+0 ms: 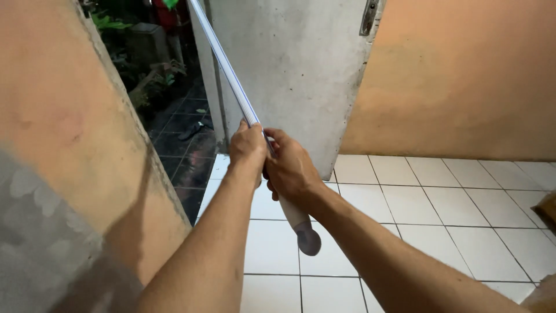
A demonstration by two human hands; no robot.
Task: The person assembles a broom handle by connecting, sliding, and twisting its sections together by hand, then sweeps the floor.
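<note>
Both my hands grip a long thin pole point(223, 64), whitish with blue stripes. It runs from the top of the frame down to my hands at the centre. My left hand point(248, 148) is wrapped around the shaft, higher up. Just below it, my right hand point(291, 169) is closed on the thicker pale handle, whose rounded grey end point(307, 239) sticks out under my wrist. The pole's upper end leaves the frame, so what it carries is hidden.
A grey concrete door point(295, 75) stands open ahead, with a metal latch point(369, 17) at its top. An orange wall point(463, 81) stands at right, another wall point(63, 145) at left. White floor tiles point(440, 208) lie below. Beyond the doorway are dark wet tiles point(182, 130) and plants point(145, 75).
</note>
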